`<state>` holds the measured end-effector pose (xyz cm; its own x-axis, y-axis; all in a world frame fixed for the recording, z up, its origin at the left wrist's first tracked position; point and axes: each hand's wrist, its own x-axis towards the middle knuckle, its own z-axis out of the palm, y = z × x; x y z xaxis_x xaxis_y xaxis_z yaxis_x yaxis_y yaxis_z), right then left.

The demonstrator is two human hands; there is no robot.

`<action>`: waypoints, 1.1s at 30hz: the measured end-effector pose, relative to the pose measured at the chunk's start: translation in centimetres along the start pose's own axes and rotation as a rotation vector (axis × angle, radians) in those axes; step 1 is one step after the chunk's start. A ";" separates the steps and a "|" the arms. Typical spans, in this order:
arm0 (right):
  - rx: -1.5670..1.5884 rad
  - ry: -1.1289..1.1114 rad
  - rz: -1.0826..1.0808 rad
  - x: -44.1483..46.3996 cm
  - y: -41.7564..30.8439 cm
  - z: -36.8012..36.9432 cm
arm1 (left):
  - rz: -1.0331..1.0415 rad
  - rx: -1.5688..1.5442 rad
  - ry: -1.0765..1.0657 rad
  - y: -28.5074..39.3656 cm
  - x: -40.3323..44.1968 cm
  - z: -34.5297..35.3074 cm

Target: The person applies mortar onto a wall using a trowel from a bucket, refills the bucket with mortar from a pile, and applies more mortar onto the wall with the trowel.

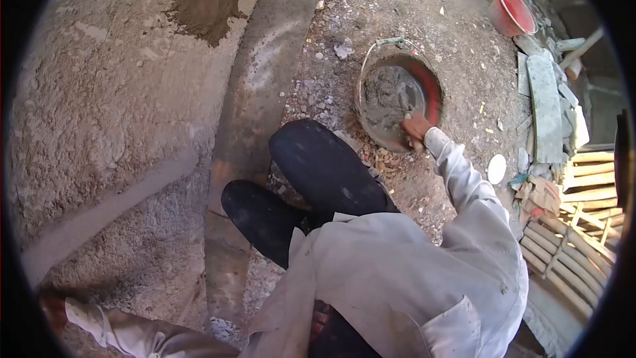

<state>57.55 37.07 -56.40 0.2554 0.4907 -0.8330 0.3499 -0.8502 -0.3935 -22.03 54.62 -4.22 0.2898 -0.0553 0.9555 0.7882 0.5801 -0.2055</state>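
Observation:
My right hand (416,127) is closed at the near right rim of a bucket (432,86) of wet grey mortar (384,96). It grips what looks like a trowel (412,97), whose smooth grey blade lies in the mortar; the handle is mostly covered by my fingers. The bucket has a reddish inner wall and a wire handle over its rim. Far off at the lower left, my left hand (54,311) is close to the rough wall (126,106), dim at the edge of view, its fingers not clear.
Fresh mortar (212,0) darkens the upper wall. A long board (265,59) runs along its foot, beside my knees (324,159). Behind the bucket is rubble-strewn ground. On the right are a red bucket (515,13), stone slabs (544,106), a white disc (497,168) and bamboo poles (563,252).

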 end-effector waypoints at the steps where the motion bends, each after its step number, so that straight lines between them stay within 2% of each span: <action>1: 0.190 -0.107 0.030 1.6 0.1 1.1 | -0.002 -0.045 -0.011 0.3 0.3 -0.5; 3: 0.528 -0.259 0.106 0.9 -2.3 2.2 | -0.009 -0.136 -0.034 1.0 0.6 -1.2; 6: 0.827 -0.476 0.065 1.8 -1.3 3.2 | -0.069 -0.096 -0.044 1.8 0.5 -1.3; 9: 0.908 -0.489 -0.051 -0.2 -0.5 3.3 | 0.080 -0.171 0.124 3.3 1.1 -2.6; 11: 1.013 -0.522 -0.125 -2.6 -0.3 3.3 | 0.078 -0.174 0.118 3.2 1.0 -2.6; 15: 1.164 -0.524 -0.241 -6.7 -1.0 3.5 | 0.153 -0.200 0.081 2.8 2.2 -3.1; 20: 1.275 -0.518 -0.304 -9.1 -3.5 3.5 | 0.171 -0.194 0.090 1.8 2.2 -2.8; 25: 1.366 -0.512 -0.455 -12.1 -6.5 2.3 | 0.167 -0.197 0.108 1.4 1.5 -1.5; 30: 1.451 -0.392 -0.702 -16.1 -12.3 2.1 | 0.133 -0.212 0.106 1.0 1.1 -0.4; 32: 1.457 -0.236 -0.801 -17.9 -16.2 2.9 | 0.105 -0.194 0.098 0.7 1.3 -1.0; 33: 1.466 -0.306 -0.888 -18.2 -17.9 3.2 | 0.090 -0.185 0.093 0.6 1.4 -1.4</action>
<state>43.76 42.73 -35.45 0.2284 0.9610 -0.1560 -0.8052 0.0964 -0.5851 -20.41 53.74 -3.30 0.4056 -0.0893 0.9097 0.8405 0.4276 -0.3328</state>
